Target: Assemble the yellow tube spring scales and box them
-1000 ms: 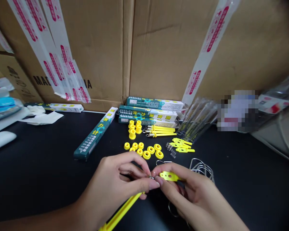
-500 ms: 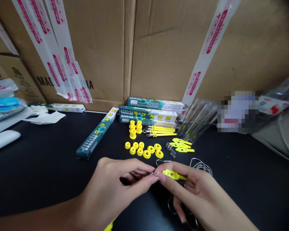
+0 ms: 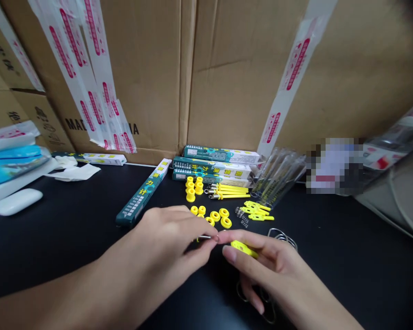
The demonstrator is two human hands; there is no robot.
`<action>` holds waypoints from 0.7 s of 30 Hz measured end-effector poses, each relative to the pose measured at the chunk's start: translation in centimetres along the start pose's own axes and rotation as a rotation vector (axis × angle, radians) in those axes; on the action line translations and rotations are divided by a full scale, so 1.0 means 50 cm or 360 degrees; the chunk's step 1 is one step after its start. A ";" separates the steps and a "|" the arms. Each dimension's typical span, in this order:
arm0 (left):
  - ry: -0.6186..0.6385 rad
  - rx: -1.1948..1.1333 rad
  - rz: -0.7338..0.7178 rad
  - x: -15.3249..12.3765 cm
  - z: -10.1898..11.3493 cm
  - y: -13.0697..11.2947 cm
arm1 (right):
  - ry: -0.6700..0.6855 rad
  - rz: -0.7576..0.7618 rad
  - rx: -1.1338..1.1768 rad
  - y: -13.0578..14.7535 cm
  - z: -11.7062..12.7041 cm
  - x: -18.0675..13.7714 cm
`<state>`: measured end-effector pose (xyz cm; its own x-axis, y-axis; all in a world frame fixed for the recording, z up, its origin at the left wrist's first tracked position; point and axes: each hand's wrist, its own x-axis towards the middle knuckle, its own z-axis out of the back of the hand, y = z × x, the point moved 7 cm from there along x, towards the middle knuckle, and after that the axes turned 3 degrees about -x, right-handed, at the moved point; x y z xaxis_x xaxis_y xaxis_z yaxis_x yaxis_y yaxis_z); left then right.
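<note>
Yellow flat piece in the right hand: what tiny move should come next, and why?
Perhaps bring the yellow piece, held in the right hand, nearer the thin metal piece in the left hand, because a gap shows between them.

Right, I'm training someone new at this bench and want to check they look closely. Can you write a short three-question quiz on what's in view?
1. Multiple choice: where is the flat yellow piece with holes being held? A) in the left only; B) in the right only; C) in neither.
2. True or false: the stacked boxes are to the left of the clear tubes in the picture.
3. Fill in: beside the loose yellow pieces on the table lie small coiled metal ____.

Key
1. B, in the right hand.
2. True.
3. Springs.
</note>
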<state>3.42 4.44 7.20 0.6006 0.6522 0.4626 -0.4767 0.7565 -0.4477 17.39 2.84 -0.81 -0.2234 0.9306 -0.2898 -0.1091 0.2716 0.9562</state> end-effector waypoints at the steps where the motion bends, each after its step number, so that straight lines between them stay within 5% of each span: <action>1: 0.0064 0.0104 -0.0074 -0.002 -0.001 -0.011 | 0.0017 0.0026 -0.0022 0.002 -0.003 0.000; 5: 0.0195 0.0367 -0.0332 -0.017 -0.012 -0.050 | -0.0004 0.0111 -0.0121 0.009 -0.005 0.002; 11: 0.0006 0.0177 -0.0061 -0.032 -0.023 -0.034 | -0.0074 0.0177 -0.0187 0.017 -0.003 0.000; 17: -0.0175 0.0036 -0.0028 -0.048 -0.024 -0.029 | -0.0046 0.0166 -0.0238 0.020 -0.006 -0.003; 21: -0.0144 0.0079 0.0041 -0.049 -0.026 -0.017 | 0.0039 0.0096 -0.0220 0.005 -0.008 -0.005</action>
<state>3.19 2.12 5.47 0.5285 0.6713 0.5196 -0.5235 0.7396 -0.4230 17.02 2.57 -0.52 -0.2571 0.9375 -0.2346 -0.2267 0.1775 0.9576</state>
